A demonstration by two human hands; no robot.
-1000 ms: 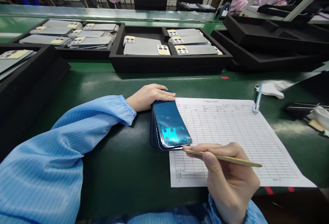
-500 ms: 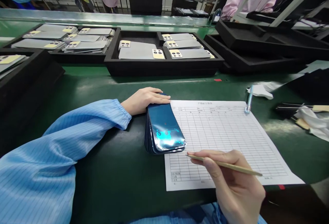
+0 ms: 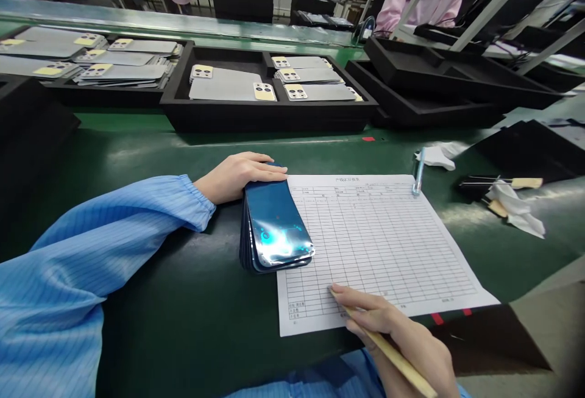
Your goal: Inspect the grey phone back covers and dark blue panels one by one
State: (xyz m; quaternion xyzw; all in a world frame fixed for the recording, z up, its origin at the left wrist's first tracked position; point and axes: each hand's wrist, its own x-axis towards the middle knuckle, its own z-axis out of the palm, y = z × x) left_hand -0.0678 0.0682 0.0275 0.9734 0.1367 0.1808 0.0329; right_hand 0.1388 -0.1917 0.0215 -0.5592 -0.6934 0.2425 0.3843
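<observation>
A stack of glossy dark-blue, phone-shaped panels stands on the green table, overlapping the left edge of a printed form. My left hand grips the far end of the stack, its fingers lying over the top panel and its thumb hidden. Pinched in my right hand is a thin, pointed wooden stick. The stick's tip is over the lower part of the form; whether it touches the paper I cannot tell. A light-blue pen lies across the form's far right corner.
A black tray with silver, camera-cut phone panels stands beyond the stack, with another filled tray to its left. Black trays are piled at the right. Crumpled white tissue lies at the right, near a wooden-handled tool.
My right hand has moved down, and the stick has turned from nearly level to steeply slanted. The whole view has shifted, while my left hand keeps its place on the stack.
</observation>
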